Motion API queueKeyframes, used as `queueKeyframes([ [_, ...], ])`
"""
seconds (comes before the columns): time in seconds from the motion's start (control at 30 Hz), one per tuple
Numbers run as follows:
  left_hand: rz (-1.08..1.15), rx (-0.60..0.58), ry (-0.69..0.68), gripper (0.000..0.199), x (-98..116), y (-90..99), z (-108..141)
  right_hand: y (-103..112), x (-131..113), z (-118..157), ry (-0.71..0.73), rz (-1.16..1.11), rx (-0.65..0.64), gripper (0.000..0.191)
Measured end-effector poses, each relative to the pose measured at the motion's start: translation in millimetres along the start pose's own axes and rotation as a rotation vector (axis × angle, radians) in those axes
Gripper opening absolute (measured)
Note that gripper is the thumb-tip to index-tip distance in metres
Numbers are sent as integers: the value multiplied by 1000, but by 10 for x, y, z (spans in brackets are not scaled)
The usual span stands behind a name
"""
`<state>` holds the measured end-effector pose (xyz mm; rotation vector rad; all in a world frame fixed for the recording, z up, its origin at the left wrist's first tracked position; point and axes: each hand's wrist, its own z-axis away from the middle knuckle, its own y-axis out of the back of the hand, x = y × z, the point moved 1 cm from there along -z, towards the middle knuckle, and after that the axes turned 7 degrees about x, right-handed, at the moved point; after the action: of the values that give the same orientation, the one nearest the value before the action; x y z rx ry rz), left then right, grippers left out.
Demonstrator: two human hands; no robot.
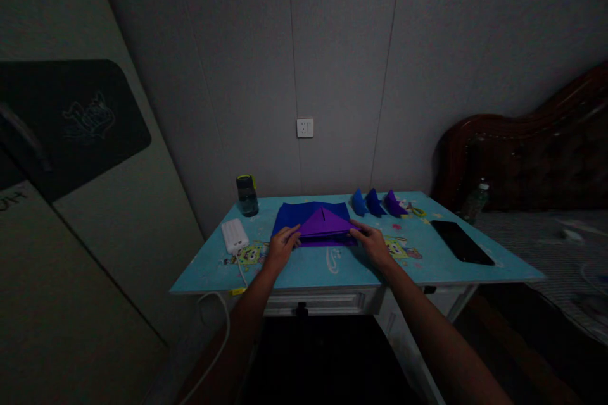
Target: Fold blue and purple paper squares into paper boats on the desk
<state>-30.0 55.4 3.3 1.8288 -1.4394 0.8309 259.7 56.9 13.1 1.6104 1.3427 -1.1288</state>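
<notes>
A purple sheet of paper (325, 223), folded into a peaked shape with a wide lower edge, is held up between both hands. My left hand (282, 247) pinches its left corner, thumb on top. At the right corner, my right hand (371, 243) grips it the same way. Blue and purple sheets (292, 214) lie flat on the table beneath and behind the folded piece. Behind them to the right stand three folded paper shapes: a light blue one (359, 204), a dark blue one (375, 204) and a purple one (393, 204).
On the light blue table (304, 273) are a dark water bottle (247, 196), a white power bank (234, 235) with a cable, a black phone (460, 242) and yellow-green scissors (417, 210). A wall with a socket (304, 128) rises behind; a bed is at right.
</notes>
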Motion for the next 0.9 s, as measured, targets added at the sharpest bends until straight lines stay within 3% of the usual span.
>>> queueKeyframes([
  [0.6, -15, -30, 85, 44, -37, -73, 55, -46, 28, 81, 335, 357, 50, 36],
  [0.9, 102, -60, 125, 39, 48, -630, 15, -453, 14, 127, 578, 597, 30, 43],
])
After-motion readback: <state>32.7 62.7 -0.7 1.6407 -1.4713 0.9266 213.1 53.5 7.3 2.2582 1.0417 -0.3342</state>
